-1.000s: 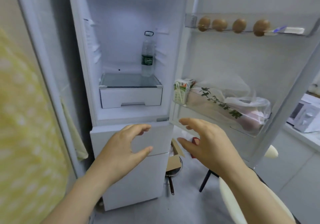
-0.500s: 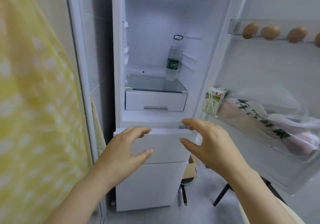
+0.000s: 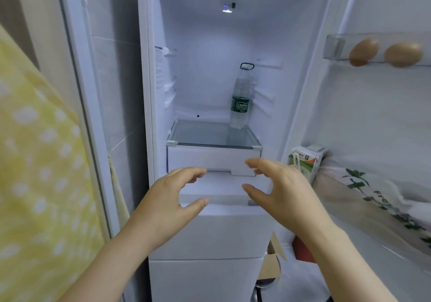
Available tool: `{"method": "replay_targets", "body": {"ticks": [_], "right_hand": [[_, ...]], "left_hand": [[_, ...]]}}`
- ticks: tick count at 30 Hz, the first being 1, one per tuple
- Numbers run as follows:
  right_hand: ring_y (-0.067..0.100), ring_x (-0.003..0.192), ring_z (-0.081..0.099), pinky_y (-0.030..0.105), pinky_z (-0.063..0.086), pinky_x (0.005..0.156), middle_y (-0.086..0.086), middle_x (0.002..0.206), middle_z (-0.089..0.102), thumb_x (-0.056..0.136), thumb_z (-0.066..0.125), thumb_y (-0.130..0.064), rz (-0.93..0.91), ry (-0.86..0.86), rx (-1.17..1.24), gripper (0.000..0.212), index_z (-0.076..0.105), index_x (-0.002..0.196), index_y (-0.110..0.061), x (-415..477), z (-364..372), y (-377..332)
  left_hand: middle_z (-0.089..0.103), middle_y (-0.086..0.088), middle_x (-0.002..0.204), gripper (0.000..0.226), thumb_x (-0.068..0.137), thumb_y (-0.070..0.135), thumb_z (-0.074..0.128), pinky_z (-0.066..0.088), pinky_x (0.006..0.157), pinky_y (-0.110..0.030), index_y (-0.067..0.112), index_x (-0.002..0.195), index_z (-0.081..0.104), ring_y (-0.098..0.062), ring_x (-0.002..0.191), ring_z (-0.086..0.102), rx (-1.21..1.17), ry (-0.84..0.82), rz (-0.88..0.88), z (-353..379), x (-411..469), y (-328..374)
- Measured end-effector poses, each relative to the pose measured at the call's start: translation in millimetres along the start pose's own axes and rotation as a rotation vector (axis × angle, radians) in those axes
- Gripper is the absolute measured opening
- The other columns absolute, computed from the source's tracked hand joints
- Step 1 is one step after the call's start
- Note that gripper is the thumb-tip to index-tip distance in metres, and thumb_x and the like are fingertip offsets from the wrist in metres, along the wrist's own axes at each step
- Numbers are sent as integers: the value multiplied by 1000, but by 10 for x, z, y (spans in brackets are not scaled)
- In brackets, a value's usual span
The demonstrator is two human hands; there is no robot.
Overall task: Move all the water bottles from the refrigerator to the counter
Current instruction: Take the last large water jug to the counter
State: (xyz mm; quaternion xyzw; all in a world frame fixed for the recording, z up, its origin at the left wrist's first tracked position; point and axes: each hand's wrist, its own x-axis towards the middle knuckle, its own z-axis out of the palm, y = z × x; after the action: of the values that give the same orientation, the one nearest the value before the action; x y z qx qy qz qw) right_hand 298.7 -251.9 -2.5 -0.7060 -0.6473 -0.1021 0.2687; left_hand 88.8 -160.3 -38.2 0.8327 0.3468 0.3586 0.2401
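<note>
One water bottle point(image 3: 241, 96) (label point(image 3: 240, 106) blurry)

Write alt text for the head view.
An empty left hand and right hand hover before an open white refrigerator, where one clear plastic water bottle with a green label stands upright on its glass shelf.

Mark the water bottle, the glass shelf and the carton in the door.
water bottle point(image 3: 240, 106), head view, on its green label.
glass shelf point(image 3: 203, 133), head view, on bare glass left of the bottle.
carton point(image 3: 304, 165), head view, on its front face.
</note>
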Motion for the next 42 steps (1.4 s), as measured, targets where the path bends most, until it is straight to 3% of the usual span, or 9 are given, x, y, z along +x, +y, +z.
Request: {"method": "replay_targets", "body": {"ticks": [6,14,17,23,25,29,34,42], "right_hand": [[8,108,61,24,45,91,-12,119,65,86,68,-40,-11,-5,28,49,54,132,-30,456,171,289],[4,112,58,15,38,87,-13,121,64,88,67,-38,27,20,33,48,54,134,-29,1070,511,467],[6,113,58,19,40,91,-12,122,63,89,66,-38,38,20,25,49,53,135,-29,1317,645,464],[6,114,57,13,36,89,-13,122,63,89,66,-38,111,36,39,48,52,134,-30,1719,911,518],[7,113,57,13,35,87,-12,121,63,88,67,-37,143,44,55,47,54,133,-30,1830,1002,568],[7,106,60,19,42,88,-12,117,65,86,70,-35,183,79,57,45,58,129,-28,2025,1144,698],[11,105,64,37,51,93,-8,114,68,82,73,-32,222,145,96,45,61,125,-24,2356,1290,923],[8,104,63,38,52,95,-9,112,68,83,73,-31,243,206,215,42,62,123,-24,2972,1539,1483]], "left_hand": [[53,32,118,46,83,34,71,36,96,-6,42,125,54,17,113,46,21,22,-29,135,459,-155],[54,33,118,46,82,34,71,41,101,-18,42,125,54,14,113,49,16,3,7,180,1151,-537],[54,32,119,47,83,34,71,40,101,-16,41,125,54,15,113,48,17,-7,34,131,1436,-733],[55,29,122,48,83,32,71,36,101,-8,38,127,53,15,114,48,-4,-41,75,102,1945,-1061],[55,27,122,48,83,31,72,38,102,-13,39,127,54,11,114,50,-13,-55,86,126,2098,-1149],[57,23,122,49,82,29,73,42,103,-23,36,127,55,5,114,53,-12,-54,102,191,2371,-1284],[58,20,125,49,82,29,73,42,103,-24,32,128,56,3,115,53,-16,-43,109,342,2732,-1399],[56,19,124,49,83,30,71,39,104,-21,31,129,55,2,115,52,22,-17,87,660,3404,-1496]]}}
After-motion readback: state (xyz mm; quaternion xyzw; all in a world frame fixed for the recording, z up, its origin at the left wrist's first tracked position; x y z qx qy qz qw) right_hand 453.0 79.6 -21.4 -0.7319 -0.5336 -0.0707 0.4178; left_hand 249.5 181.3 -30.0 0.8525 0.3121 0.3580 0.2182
